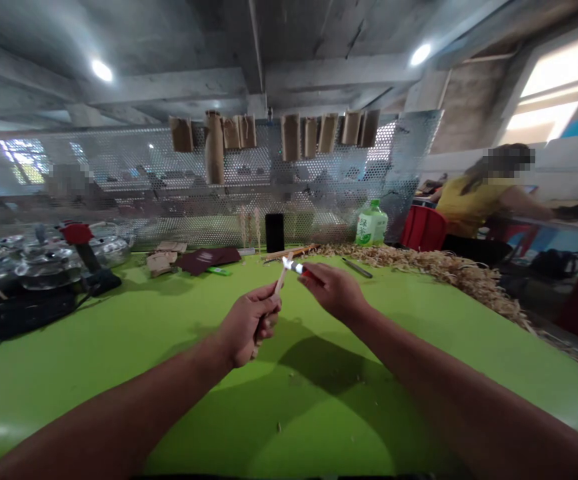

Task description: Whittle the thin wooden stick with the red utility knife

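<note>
My left hand (253,321) is closed around a slim, pale wooden stick (279,283), its upper part pointing up and away from me. My right hand (336,288) grips a short tool with a red part and a bright, shiny front (296,267). That front meets or nearly meets the stick's upper tip; glare hides the exact contact and the tool's kind. Both hands are above the green table (209,413). Beyond them a dark pen-like tool (357,268) and a thin wooden strip (293,252) lie on the tabletop.
Wood shavings (449,265) pile along the right and back edges. A green bottle (371,223) and a black upright phone-like slab (275,232) stand at the back. Metal kettles (43,263) crowd the left. Bamboo pieces (213,147) hang on a perforated screen. A person in yellow (476,203) sits at right.
</note>
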Demonstrator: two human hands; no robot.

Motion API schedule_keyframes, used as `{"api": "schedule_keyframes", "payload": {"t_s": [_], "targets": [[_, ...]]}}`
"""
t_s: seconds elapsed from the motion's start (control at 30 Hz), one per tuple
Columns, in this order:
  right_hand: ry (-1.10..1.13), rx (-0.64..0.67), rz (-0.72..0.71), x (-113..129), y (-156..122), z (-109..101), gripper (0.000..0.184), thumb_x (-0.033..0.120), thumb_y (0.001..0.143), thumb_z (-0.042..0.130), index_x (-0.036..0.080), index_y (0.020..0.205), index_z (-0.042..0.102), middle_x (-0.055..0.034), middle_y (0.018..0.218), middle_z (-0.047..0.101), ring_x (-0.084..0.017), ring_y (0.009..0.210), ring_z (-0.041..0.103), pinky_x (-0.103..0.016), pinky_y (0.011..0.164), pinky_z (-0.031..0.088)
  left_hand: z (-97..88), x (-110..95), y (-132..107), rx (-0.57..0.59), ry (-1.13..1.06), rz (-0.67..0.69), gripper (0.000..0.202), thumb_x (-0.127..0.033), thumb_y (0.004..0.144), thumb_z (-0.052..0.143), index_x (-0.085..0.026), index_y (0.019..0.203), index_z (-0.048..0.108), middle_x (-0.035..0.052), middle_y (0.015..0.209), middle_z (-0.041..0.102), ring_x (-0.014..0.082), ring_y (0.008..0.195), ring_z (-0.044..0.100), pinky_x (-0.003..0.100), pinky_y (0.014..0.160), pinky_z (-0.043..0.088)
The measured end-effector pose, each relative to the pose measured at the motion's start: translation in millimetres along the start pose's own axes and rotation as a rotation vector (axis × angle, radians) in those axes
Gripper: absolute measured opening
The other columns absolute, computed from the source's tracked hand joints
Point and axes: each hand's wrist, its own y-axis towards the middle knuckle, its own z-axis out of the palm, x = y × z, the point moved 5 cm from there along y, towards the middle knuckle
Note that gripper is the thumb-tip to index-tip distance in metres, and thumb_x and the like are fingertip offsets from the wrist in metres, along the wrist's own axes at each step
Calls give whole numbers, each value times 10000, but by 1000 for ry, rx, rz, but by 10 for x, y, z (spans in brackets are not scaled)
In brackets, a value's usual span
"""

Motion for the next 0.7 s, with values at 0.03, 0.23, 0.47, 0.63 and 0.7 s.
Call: {"api": "schedule_keyframes", "payload": {"t_s": [0.03, 0.23, 0.47, 0.63, 0.7], "targets": [[18, -43, 88, -150, 43, -60, 331, 423, 901, 454, 187, 956, 680, -21, 690, 613, -129, 560, 479, -247, 526, 286, 23, 27, -27, 17, 36, -23, 367, -210, 816, 619, -151, 1178, 614, -42, 652, 478, 21, 424, 330, 144, 367, 246], [56, -241, 217, -536, 110, -316, 357, 458, 872, 484, 164, 853, 686, -17, 641, 585, -143, 585, 502, -251, 548, 330, 65, 2, -18, 12, 27, 33, 350, -229, 821, 625, -157, 1164, 618, -22, 718, 531, 25, 446, 373, 156, 382, 285], [138, 3, -70, 142, -108, 59, 323, 389, 891, 513, 194, 1099, 666, -58, 877, 687, -153, 691, 577, -251, 622, 395, -42, -82, 91, -79, -46, 107, 303, -127, 863, 532, -140, 1156, 610, -7, 744, 542, 42, 496, 450, 164, 436, 394], [81, 117, -149, 267, -146, 115, 304, 393, 907, 498, 204, 1084, 659, -46, 836, 669, -135, 658, 550, -246, 605, 369, -44, -28, 93, -36, -34, 113, 270, -179, 856, 570, -152, 1120, 621, 2, 762, 556, 62, 536, 490, 194, 480, 456], [67, 125, -157, 274, -147, 109, 293, 391, 910, 495, 210, 1072, 659, -47, 851, 670, -139, 678, 558, -249, 613, 366, -50, -18, 98, -10, -18, 130, 240, -218, 846, 596, -148, 1072, 633, 3, 774, 557, 62, 541, 490, 196, 485, 459]]}}
